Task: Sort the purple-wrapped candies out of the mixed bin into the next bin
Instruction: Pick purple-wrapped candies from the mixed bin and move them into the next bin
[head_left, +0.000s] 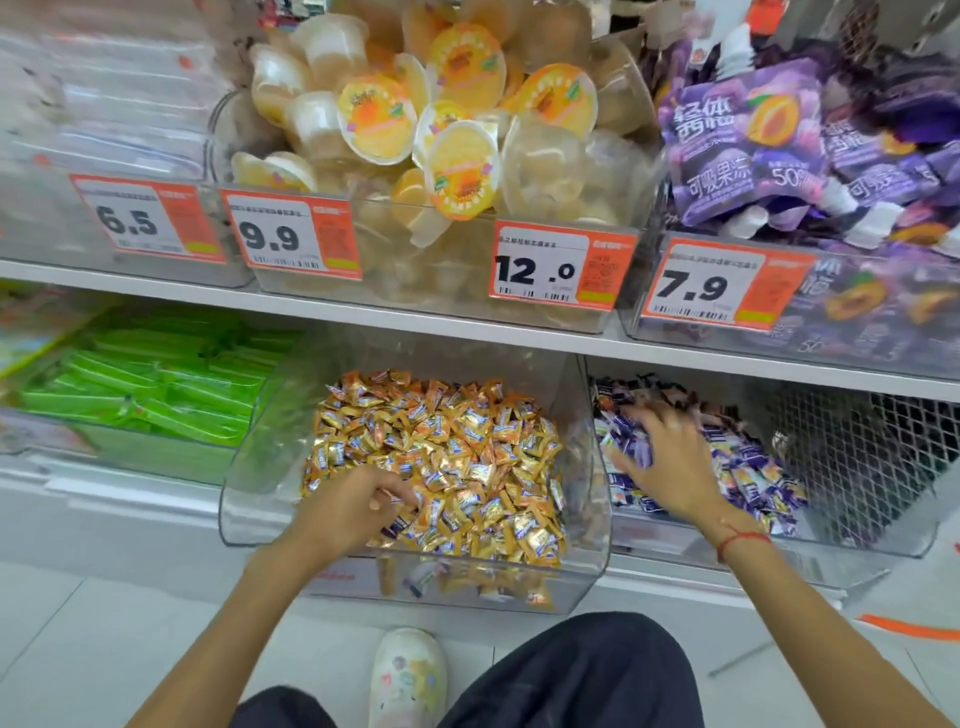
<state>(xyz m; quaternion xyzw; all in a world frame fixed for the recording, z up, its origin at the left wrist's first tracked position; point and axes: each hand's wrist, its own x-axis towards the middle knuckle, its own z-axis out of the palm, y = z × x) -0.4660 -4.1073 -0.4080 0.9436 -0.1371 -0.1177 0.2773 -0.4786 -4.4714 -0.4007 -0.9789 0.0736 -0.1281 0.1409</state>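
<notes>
A clear mixed bin (587, 561) on the lower shelf holds mostly gold-orange wrapped candies (467, 441), with a few purple-wrapped candies (397, 526) near its front left. My left hand (358, 501) is down in that bin with its fingers curled among the candies; what it pinches is hidden. To the right, a second clear bin (883, 545) holds purple-wrapped candies (748, 467). My right hand (660, 457) is over that pile, blurred, with fingers spread and purple wrappers beneath them.
A bin of green packets (156, 384) sits to the left. The upper shelf carries jelly cups (415, 119), purple pouches (769, 140) and price tags (561, 265). A wire mesh (852, 457) lines the right bin's far side. My shoe (408, 675) stands on the floor below.
</notes>
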